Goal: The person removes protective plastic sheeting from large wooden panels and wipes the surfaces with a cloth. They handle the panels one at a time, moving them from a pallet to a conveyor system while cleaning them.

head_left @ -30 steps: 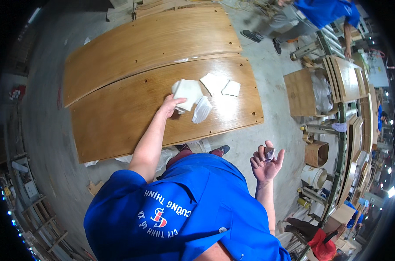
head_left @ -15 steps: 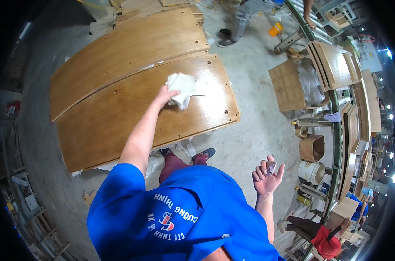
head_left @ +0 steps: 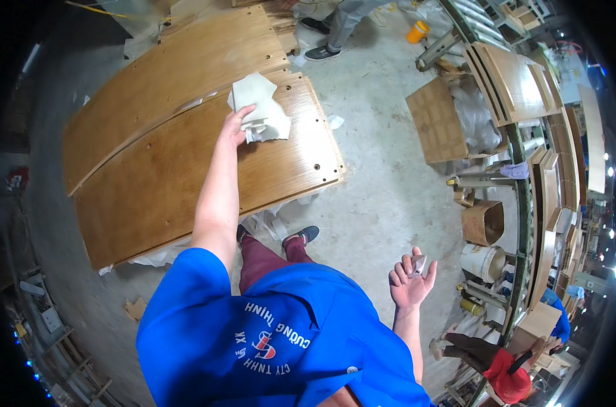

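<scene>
My left hand (head_left: 236,126) grips a crumpled white cloth (head_left: 257,95) by its near edge, over the right part of a brown varnished wooden panel (head_left: 179,176). The panel has small dark holes along its right end, and light glares off its surface there. A second, similar panel (head_left: 179,68) lies alongside it on the far side. Away from the panels, to the right of my body, my right hand (head_left: 411,290) is raised palm up. Its curled fingers hold a small greyish folded piece (head_left: 418,266), whose kind I cannot make out.
On the right runs a roller conveyor (head_left: 521,271) carrying stacked wooden boards (head_left: 515,81). Beside it stand a plastic-lined box (head_left: 437,122), a cardboard box (head_left: 483,222) and a white bucket (head_left: 483,262). A person's legs (head_left: 342,27) and an orange bucket (head_left: 417,32) are beyond; a person in red (head_left: 508,376) is lower right.
My left hand has shifted the cloth left and farther away, and the cloth is more spread out. My right hand keeps its small piece. The whole view has shifted slightly.
</scene>
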Available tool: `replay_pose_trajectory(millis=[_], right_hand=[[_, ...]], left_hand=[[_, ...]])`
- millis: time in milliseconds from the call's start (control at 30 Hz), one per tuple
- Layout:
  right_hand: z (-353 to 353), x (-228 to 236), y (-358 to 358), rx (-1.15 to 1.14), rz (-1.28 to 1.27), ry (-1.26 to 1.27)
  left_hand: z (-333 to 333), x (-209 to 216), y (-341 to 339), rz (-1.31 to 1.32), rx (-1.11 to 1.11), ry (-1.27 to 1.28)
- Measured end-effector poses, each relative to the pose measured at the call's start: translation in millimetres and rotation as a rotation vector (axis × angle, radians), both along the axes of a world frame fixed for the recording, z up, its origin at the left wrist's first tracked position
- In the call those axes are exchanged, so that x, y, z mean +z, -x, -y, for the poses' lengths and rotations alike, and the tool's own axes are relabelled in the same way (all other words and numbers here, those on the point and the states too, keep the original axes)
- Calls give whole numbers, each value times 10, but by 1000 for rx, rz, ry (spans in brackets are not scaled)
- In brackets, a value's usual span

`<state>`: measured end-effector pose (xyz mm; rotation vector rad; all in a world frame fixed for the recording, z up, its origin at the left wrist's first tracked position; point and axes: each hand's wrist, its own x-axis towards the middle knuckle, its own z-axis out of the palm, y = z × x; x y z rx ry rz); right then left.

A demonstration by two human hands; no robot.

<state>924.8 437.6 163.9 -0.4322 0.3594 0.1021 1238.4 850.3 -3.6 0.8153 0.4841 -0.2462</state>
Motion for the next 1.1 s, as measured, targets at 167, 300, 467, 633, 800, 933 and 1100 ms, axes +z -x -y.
replay_pose_trajectory(millis=[167, 300, 467, 633, 800, 933, 1100], right_hand=[[31, -58, -111, 90, 59, -147], [353, -42, -35, -6, 48, -40], [692, -18, 142, -151, 66, -22], [994, -82, 291, -320, 75, -57], [1495, -184, 246, -480, 81, -45], [2016, -276, -136, -561, 75, -52], [2894, -212, -715, -573, 88, 6]], left_hand=[[-94, 78, -135, -14, -216, -985], [545, -370, 52, -259, -328, -1561], [667, -67, -75, -303, -450, -1382], [1023, 171, -55, -248, -398, -1651], [1940, 91, 73, -32, -452, -1746], [2892, 0, -230, 403, -650, -1559], [4459, -211, -796, 319, -1219, -1436]])
